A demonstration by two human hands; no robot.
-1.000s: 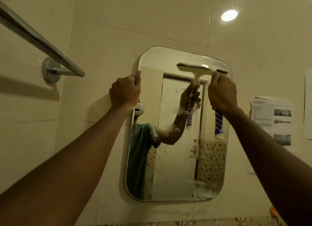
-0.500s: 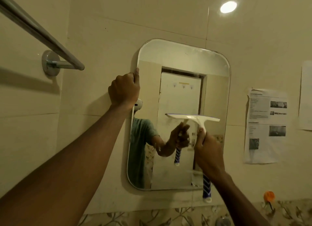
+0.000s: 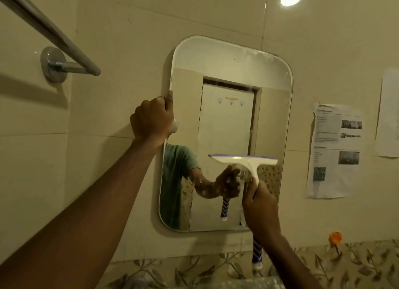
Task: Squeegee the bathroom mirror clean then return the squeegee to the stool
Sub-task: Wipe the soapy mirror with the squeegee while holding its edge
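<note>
A rounded rectangular mirror (image 3: 228, 68) hangs on the beige tiled wall. My left hand (image 3: 152, 121) grips its left edge about halfway up. My right hand (image 3: 260, 211) is closed around the handle of a white squeegee (image 3: 244, 160). The squeegee's blade lies level against the glass in the lower right part of the mirror. Its blue-and-white striped handle end sticks out below my fist. The mirror reflects the arm, the squeegee and a door behind me. No stool shows in this view.
A chrome towel bar (image 3: 54, 36) juts from the wall at upper left, close to my left arm. Printed paper sheets (image 3: 335, 150) are taped to the wall right of the mirror. An orange hook (image 3: 335, 238) sits above a leaf-patterned tile band (image 3: 356, 265).
My right hand has drawn the squeegee down from the mirror's top right to its lower right part. My left hand has stayed on the mirror's left edge.
</note>
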